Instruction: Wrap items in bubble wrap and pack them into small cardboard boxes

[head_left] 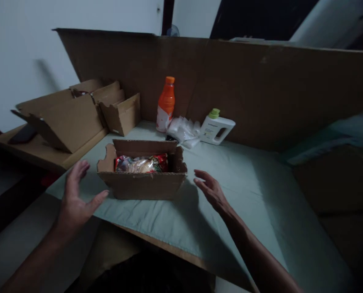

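Observation:
An open cardboard box (144,187) sits near the front edge of the cloth-covered table, with a shiny red printed packet (141,164) inside it. The packet's lower part is hidden by the box's front wall. To the left of the box, my left hand (79,199) is open, thumb and fingers apart, holding nothing. My right hand (210,189) hovers just right of the box, fingers stretched toward it and nothing in them. Neither hand appears to touch the box.
Behind the box stand an orange bottle (167,103), a crumpled clear plastic bag (184,129) and a white jug with a green cap (216,130). More cardboard boxes (74,118) stand at the left. A tall cardboard panel (245,81) closes off the back.

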A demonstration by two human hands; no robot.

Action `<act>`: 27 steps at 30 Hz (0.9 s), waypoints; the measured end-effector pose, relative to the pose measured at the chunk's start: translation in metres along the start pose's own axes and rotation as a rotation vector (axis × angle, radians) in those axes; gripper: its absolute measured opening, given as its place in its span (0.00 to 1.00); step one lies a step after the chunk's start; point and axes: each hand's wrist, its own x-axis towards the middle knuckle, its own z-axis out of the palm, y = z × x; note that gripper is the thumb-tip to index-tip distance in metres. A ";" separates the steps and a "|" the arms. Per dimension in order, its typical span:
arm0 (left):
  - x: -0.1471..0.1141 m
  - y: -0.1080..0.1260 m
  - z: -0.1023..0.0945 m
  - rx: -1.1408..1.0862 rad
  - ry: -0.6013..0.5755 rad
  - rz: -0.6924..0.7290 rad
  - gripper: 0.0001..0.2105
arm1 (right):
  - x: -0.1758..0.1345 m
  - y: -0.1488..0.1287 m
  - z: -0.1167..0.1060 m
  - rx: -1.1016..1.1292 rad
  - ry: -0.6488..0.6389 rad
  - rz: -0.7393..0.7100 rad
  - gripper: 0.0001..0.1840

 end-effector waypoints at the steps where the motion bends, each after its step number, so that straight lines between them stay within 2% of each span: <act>1: -0.001 -0.015 0.008 -0.079 -0.087 -0.119 0.45 | -0.008 -0.009 0.010 0.057 -0.038 -0.006 0.35; 2: -0.001 -0.027 0.017 -0.136 -0.187 -0.231 0.43 | -0.013 -0.018 0.020 0.108 -0.072 -0.028 0.36; 4: -0.002 -0.040 0.037 -0.213 -0.315 -0.374 0.40 | -0.019 -0.036 0.041 0.212 -0.138 -0.109 0.35; 6: -0.002 -0.040 0.057 -0.274 -0.350 -0.410 0.36 | -0.022 -0.049 0.052 0.304 -0.174 -0.183 0.32; 8: 0.002 -0.029 0.077 -0.311 -0.342 -0.398 0.32 | -0.024 -0.053 0.051 0.337 -0.136 -0.210 0.31; 12: 0.026 0.008 0.128 -0.392 -0.371 -0.381 0.31 | -0.025 -0.040 0.022 0.242 0.097 -0.149 0.34; 15: 0.048 0.033 0.169 -0.527 -0.457 -0.319 0.31 | -0.022 -0.025 -0.005 0.182 0.234 -0.133 0.32; 17: 0.057 0.042 0.191 -0.563 -0.509 -0.258 0.31 | -0.018 -0.016 -0.020 0.150 0.277 -0.128 0.30; 20: 0.057 0.040 0.210 -0.547 -0.496 -0.244 0.33 | -0.004 -0.003 -0.046 0.104 0.236 -0.058 0.28; 23: 0.046 0.025 0.220 -0.545 -0.448 -0.284 0.31 | 0.034 0.005 -0.078 -0.028 0.179 -0.065 0.26; 25: 0.037 0.013 0.225 -0.545 -0.422 -0.285 0.30 | 0.076 0.005 -0.094 -0.217 0.204 -0.121 0.20; 27: 0.030 0.003 0.230 -0.531 -0.388 -0.275 0.30 | 0.127 0.002 -0.097 -0.401 0.242 -0.161 0.15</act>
